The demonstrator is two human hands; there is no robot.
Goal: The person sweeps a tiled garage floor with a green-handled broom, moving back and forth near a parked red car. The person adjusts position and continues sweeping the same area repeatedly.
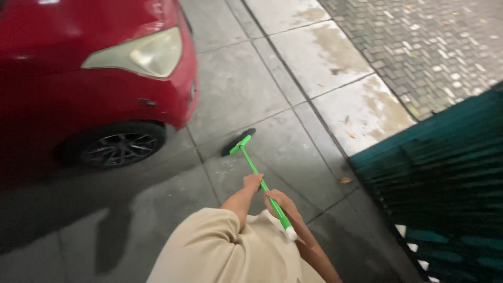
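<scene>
One view only, from the head, looking steeply down and forward over the person's own chest and arms. The two hands, left hand [253,182] and right hand [279,202], sit close below the lens at lower centre, on a green broom [250,162] that runs away from the camera. Farther off lies the concrete floor [236,89]. A red car [78,78] fills the upper left, a teal gate [445,173] the right edge, brick paving [435,47] the top right corner.

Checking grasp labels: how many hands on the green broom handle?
2. Left hand grips the green broom handle farther down the shaft, toward the black brush head; right hand grips near the white end cap. No other hands in view.
</scene>
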